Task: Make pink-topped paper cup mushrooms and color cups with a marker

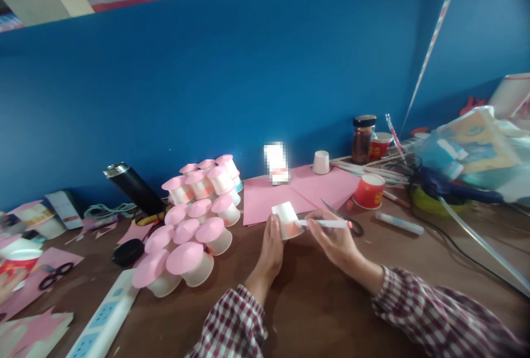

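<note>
My left hand (271, 245) is closed around a small white paper cup (285, 215), tilted, with an orange patch low on its side. My right hand (337, 242) grips a white marker (329, 224) with an orange end. The marker's left end meets the cup's side, by the orange patch. Behind both hands lie pink paper sheets (265, 201), with a white paper cup (321, 163) upside down at their far edge. Scissors (356, 228) lie partly hidden behind my right hand. To the left stand several paper cups with pink cone tops (190, 258).
A black flask (134, 187) leans at the left, beyond a white power strip (103, 314). A red paper cup (368, 191), another marker (399, 223), a dark jar (363, 140) and plastic bags (476, 154) are on the right. Another person's hand (10, 283) shows at the left edge.
</note>
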Motion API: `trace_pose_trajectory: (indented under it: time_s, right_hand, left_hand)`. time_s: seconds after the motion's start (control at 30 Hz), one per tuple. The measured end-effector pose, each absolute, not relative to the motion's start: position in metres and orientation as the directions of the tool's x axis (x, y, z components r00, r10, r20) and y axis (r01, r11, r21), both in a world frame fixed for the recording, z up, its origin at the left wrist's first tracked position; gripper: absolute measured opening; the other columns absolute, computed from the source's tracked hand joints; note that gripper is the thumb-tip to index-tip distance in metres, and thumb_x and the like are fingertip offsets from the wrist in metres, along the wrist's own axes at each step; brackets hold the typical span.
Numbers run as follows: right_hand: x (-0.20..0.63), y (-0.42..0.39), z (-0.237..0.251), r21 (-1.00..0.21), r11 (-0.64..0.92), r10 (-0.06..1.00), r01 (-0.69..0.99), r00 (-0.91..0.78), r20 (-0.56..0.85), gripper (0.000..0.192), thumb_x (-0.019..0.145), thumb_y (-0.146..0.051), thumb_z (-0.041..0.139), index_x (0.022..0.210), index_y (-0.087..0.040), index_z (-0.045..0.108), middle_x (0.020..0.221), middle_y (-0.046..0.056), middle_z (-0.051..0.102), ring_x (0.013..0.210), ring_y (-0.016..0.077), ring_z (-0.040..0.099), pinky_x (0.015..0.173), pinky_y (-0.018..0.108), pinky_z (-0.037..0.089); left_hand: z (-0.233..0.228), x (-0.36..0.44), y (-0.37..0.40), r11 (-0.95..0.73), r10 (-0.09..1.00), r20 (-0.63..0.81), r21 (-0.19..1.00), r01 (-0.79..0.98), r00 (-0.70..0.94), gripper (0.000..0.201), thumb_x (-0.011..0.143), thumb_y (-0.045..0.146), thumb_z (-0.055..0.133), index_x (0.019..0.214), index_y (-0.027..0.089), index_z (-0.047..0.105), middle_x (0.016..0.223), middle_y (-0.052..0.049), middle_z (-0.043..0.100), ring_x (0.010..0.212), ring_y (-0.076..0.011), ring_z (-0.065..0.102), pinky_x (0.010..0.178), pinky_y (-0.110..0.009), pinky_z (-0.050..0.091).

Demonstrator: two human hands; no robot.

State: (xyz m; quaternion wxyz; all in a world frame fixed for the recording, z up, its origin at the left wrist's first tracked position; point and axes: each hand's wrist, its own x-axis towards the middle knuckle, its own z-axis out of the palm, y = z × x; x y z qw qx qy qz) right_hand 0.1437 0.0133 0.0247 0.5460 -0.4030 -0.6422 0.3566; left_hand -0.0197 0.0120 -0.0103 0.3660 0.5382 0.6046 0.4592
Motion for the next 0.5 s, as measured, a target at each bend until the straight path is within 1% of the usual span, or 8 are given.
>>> trace_pose_trajectory:
  time_s: [0.1, 0.17, 0.23, 0.3, 0.4, 0.5]
  right_hand:
    - [0.1424, 0.0118, 0.0273, -0.892, 0.429, 0.903, 0.142, -0.093, 0.420, 0.016, 0.085, -0.032, 0.055, 0.081, -0.016, 0.058, 0.071, 0.003, 0.060, 0.061, 0.0133, 0.052, 0.054, 0.022, 0.042]
    - [0.1417, 0.0113, 0.0284, -0.890, 0.431, 0.902, 0.146, -0.104, 0.420, 0.016, 0.085, -0.032, 0.055, 0.082, -0.016, 0.059, 0.072, 0.003, 0.061, 0.062, 0.0137, 0.053, 0.055, 0.023, 0.043]
    - [0.1417, 0.0115, 0.0285, -0.894, 0.424, 0.906, 0.144, -0.089, 0.415, 0.017, 0.085, -0.032, 0.055, 0.082, -0.016, 0.059, 0.071, 0.003, 0.060, 0.062, 0.0138, 0.053, 0.055, 0.023, 0.043]
    - [0.1421, 0.0120, 0.0278, -0.899, 0.415, 0.910, 0.137, -0.067, 0.410, 0.018, 0.085, -0.033, 0.054, 0.081, -0.016, 0.058, 0.070, 0.003, 0.059, 0.061, 0.0134, 0.052, 0.053, 0.023, 0.042]
    - [0.1425, 0.0121, 0.0269, -0.901, 0.414, 0.910, 0.133, -0.069, 0.408, 0.018, 0.086, -0.033, 0.054, 0.081, -0.016, 0.058, 0.069, 0.002, 0.058, 0.059, 0.0126, 0.051, 0.052, 0.022, 0.042]
    - [0.1423, 0.0116, 0.0264, -0.892, 0.428, 0.904, 0.146, -0.089, 0.419, 0.017, 0.085, -0.032, 0.055, 0.082, -0.016, 0.059, 0.071, 0.003, 0.060, 0.062, 0.0132, 0.053, 0.055, 0.023, 0.044]
  left_hand:
    - [-0.0042, -0.0191, 0.0093, 0.016, 0.991, 0.010, 0.981, 0.193, -0.131, 0.060, 0.089, 0.045, 0.037, 0.138, 0.011, 0.033, 0.148, -0.013, 0.026, 0.137, -0.0239, 0.021, 0.112, -0.032, 0.024]
    - [-0.0010, -0.0187, 0.0077, 0.017, 0.993, 0.002, 0.987, 0.159, -0.119, 0.061, 0.087, 0.046, 0.041, 0.138, 0.012, 0.034, 0.149, -0.013, 0.025, 0.138, -0.0245, 0.020, 0.112, -0.032, 0.023]
    - [-0.0002, -0.0182, 0.0076, 0.035, 0.992, -0.016, 0.989, 0.146, -0.129, 0.062, 0.087, 0.047, 0.042, 0.138, 0.013, 0.034, 0.150, -0.012, 0.023, 0.138, -0.0250, 0.017, 0.113, -0.032, 0.021]
    - [-0.0017, -0.0177, 0.0087, 0.056, 0.989, -0.034, 0.988, 0.147, -0.143, 0.062, 0.088, 0.047, 0.039, 0.139, 0.013, 0.031, 0.150, -0.012, 0.020, 0.139, -0.0249, 0.016, 0.114, -0.034, 0.018]
    - [-0.0044, -0.0173, 0.0101, 0.062, 0.988, -0.040, 0.988, 0.145, -0.151, 0.060, 0.090, 0.045, 0.034, 0.140, 0.013, 0.029, 0.150, -0.012, 0.020, 0.138, -0.0243, 0.017, 0.114, -0.035, 0.019]
    - [-0.0041, -0.0177, 0.0092, 0.028, 0.993, -0.010, 0.988, 0.149, -0.117, 0.059, 0.088, 0.044, 0.040, 0.138, 0.012, 0.033, 0.150, -0.012, 0.023, 0.138, -0.0242, 0.018, 0.113, -0.032, 0.022]
